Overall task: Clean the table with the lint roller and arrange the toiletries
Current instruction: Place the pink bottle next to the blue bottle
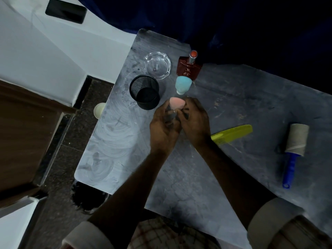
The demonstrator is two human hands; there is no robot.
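A pink makeup sponge point(175, 104) is held between my left hand point(164, 127) and my right hand point(195, 123), just above the grey table point(224, 97). Both hands pinch its lower end. A blue sponge point(182, 85) stands right behind it. Further back is a dark red perfume bottle point(189, 67) with a silver neck and orange cap. A yellow-green comb point(232, 133) lies to the right of my right wrist. The lint roller point(294, 151) with a blue handle lies flat near the right edge, apart from both hands.
A black mesh cup point(145, 92) stands left of the sponges, with a clear glass ashtray point(157, 65) behind it. A dark phone point(65, 10) lies on the white surface at the top left. The table's left edge drops to a dark stone floor point(71, 141).
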